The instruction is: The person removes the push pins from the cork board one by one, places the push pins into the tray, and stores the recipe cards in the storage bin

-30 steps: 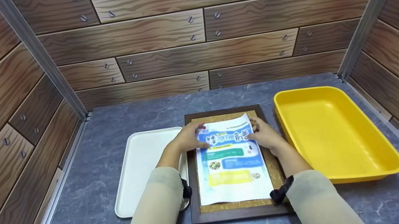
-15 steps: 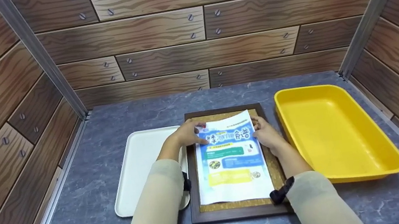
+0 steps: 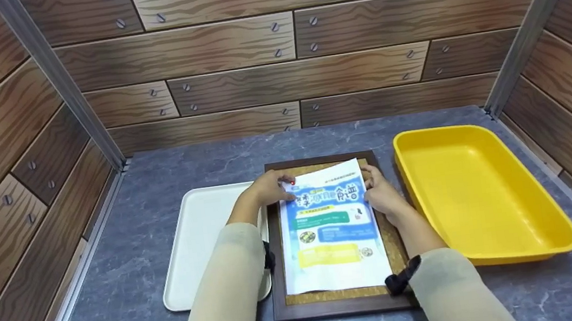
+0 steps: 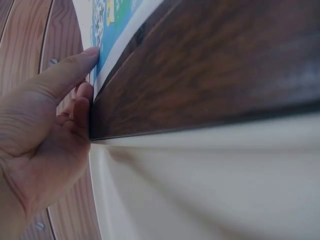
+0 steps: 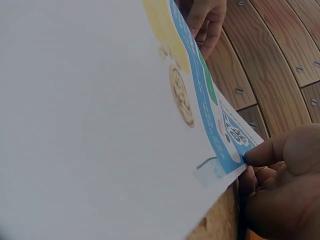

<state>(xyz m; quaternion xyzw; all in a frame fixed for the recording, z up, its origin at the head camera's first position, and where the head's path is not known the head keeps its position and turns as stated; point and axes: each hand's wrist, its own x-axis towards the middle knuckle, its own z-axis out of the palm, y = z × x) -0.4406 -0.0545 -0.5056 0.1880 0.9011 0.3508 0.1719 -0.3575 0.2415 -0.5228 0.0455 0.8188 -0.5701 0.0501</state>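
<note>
A printed paper sheet (image 3: 339, 274) with blue, green and yellow blocks lies over a cork board (image 3: 398, 245) in a dark wooden frame (image 3: 347, 306). My left hand (image 3: 270, 188) pinches the sheet's left edge near the top; in the left wrist view the thumb (image 4: 75, 70) is on the printed face and the other fingers curl behind. Beside those fingertips shows a small red dot (image 3: 292, 182). My right hand (image 3: 381, 192) pinches the right edge, thumb (image 5: 265, 151) in front. The sheet's upper end is lifted, its top right corner highest; its lower end lies close over the cork.
A white tray (image 3: 199, 253) stands left of the frame, partly under my left forearm. To the right is a deep yellow bin (image 3: 478, 191). Wood-print walls (image 3: 276, 82) enclose the grey marbled table (image 3: 116, 290) at the back and sides.
My left hand has slid slightly up along the sheet's edge. The right thumb has drawn back from the printed face toward the right edge. The sheet's top has shifted a little.
</note>
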